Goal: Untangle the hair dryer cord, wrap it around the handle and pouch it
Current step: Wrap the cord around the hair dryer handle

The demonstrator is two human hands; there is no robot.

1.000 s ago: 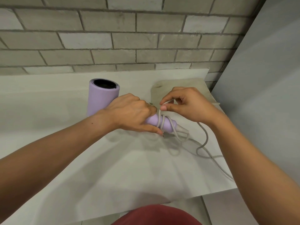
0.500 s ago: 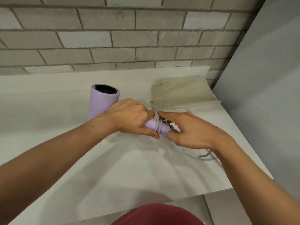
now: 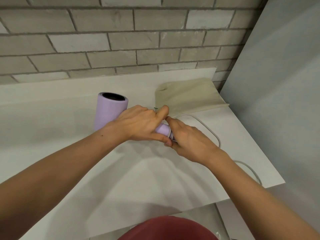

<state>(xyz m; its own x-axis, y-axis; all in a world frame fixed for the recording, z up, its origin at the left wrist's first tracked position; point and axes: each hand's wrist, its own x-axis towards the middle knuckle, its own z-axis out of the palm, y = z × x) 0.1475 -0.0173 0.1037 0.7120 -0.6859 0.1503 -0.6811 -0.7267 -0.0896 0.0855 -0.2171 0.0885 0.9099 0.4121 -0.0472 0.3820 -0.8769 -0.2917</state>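
**Dryer left, pouch back right**

On the counter (image 3: 52, 118) I see the hair dryer (image 3: 110, 110) lying left of the pouch (image 3: 188, 96), which sits at the back right corner. My left grip (image 3: 138, 123) and right grip (image 3: 190, 141) meet on the handle (image 3: 163, 129), in front of the pouch. The cord (image 3: 207, 129) loops to their right.

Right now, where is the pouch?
Head view: the beige pouch lies flat on the counter at far right, near the brick wall, right of the lilac hair dryer.

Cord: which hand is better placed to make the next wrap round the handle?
Likely right. The right hand holds the cord at the handle end; the left hand is busy gripping the handle.
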